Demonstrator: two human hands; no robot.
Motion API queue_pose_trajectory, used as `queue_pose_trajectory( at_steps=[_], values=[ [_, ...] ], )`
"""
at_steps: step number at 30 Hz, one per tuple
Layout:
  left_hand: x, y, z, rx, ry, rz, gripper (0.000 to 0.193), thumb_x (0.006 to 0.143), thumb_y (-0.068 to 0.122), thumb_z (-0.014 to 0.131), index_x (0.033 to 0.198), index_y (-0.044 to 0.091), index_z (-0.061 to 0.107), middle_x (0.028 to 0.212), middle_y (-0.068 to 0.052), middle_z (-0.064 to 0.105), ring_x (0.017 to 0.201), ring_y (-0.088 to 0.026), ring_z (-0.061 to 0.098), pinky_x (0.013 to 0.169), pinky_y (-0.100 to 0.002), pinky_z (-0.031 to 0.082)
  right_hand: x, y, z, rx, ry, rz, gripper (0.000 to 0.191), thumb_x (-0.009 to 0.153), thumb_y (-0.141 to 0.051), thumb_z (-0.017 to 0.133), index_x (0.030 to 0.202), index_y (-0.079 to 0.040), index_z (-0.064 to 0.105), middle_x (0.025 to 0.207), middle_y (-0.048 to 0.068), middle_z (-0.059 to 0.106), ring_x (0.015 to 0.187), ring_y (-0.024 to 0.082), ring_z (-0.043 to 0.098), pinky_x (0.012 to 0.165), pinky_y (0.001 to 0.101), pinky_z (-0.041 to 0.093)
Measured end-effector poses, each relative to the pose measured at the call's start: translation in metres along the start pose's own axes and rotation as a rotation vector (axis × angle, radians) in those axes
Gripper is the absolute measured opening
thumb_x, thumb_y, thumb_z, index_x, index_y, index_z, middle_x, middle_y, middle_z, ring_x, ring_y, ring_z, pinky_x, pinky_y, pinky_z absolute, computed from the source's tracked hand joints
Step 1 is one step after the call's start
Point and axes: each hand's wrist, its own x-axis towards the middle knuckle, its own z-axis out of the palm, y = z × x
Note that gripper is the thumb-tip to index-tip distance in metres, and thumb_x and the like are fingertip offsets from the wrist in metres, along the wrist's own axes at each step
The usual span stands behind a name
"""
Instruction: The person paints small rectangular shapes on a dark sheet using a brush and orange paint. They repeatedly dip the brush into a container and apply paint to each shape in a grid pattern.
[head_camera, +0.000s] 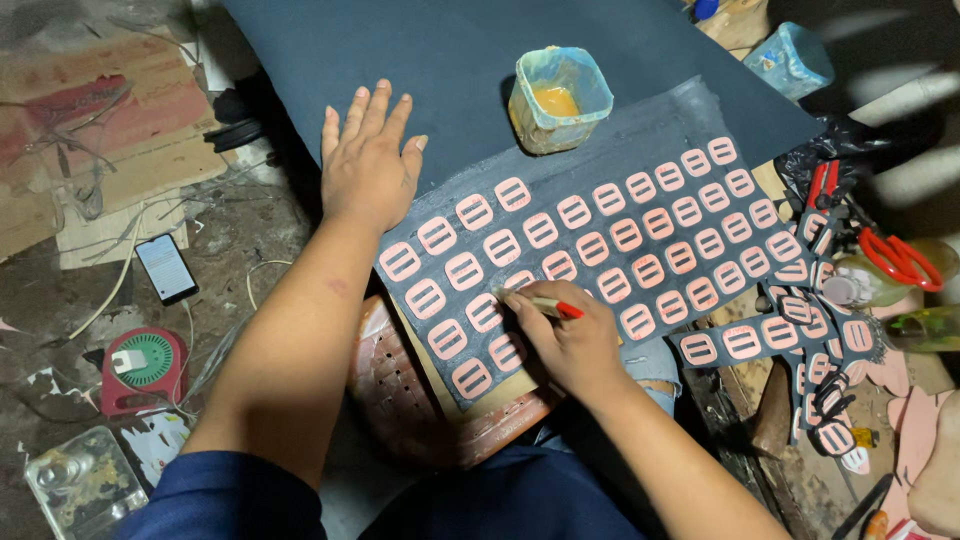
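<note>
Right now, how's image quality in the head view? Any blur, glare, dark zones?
Head view: centre sharp and evenly lit, pink pieces on the dark sheet crisp; right hand casts a soft shadow beneath it; pale blurred streaks at the top right; left floor dim, phone screen glowing; mild wide-angle stretch at the edges; left hand in focus.

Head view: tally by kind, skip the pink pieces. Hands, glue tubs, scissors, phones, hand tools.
hands: 2 (left hand flat on the dark sheet, right hand gripping)
glue tub: 1
red-handled scissors: 2
phone: 1
red-tipped tool in the right hand: 1
Total: 7
</note>
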Motion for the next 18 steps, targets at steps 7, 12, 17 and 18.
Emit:
queue_pose_trajectory(
  at_steps=[7, 12, 17, 18],
  values=[
    [-0.001, -0.002, 0.003, -0.002, 0.021, 0.016, 0.056, 0.105, 0.043, 0.044, 0.154, 0.016, 0.044, 0.165, -0.009, 0.031, 0.153, -0.026, 0.022, 0.124, -0.051, 0.007, -0.012, 0.011, -0.029, -0.055, 0.064, 0.096, 0.014, 0.098, -0.017, 0.068, 0.101, -0.005, 0.075, 0.092, 0.006, 0.077, 0.079, 0.015, 0.075, 0.07, 0.0274, 0.057],
    [0.0, -0.002, 0.003, -0.006, 0.022, 0.022, 0.056, 0.105, 0.043, 0.044, 0.154, 0.016, 0.044, 0.165, -0.009, 0.031, 0.153, -0.026, 0.022, 0.124, -0.051, 0.007, -0.016, 0.016, -0.02, 0.007, 0.081, 0.237, 0.015, 0.095, -0.019, 0.072, 0.095, -0.005, 0.074, 0.08, 0.006, 0.076, 0.07, 0.015, 0.074, 0.067, 0.0275, 0.056],
    [0.0, -0.002, 0.002, -0.003, 0.015, 0.022, 0.056, 0.105, 0.042, 0.044, 0.155, 0.016, 0.044, 0.165, -0.01, 0.03, 0.153, -0.027, 0.022, 0.124, -0.051, 0.007, 0.004, 0.03, -0.018, 0.007, 0.166, 0.35, 0.019, 0.097, -0.021, 0.072, 0.098, -0.002, 0.071, 0.079, 0.007, 0.075, 0.067, 0.011, 0.069, 0.062, 0.0261, 0.053],
    [0.0, -0.002, 0.002, -0.001, 0.016, 0.025, 0.056, 0.105, 0.042, 0.044, 0.155, 0.016, 0.044, 0.165, -0.01, 0.03, 0.153, -0.027, 0.022, 0.124, -0.051, 0.007, 0.01, 0.033, -0.017, 0.053, 0.157, 0.441, 0.02, 0.096, -0.022, 0.072, 0.097, -0.002, 0.07, 0.074, 0.006, 0.074, 0.062, 0.011, 0.067, 0.058, 0.0259, 0.052]
  ],
)
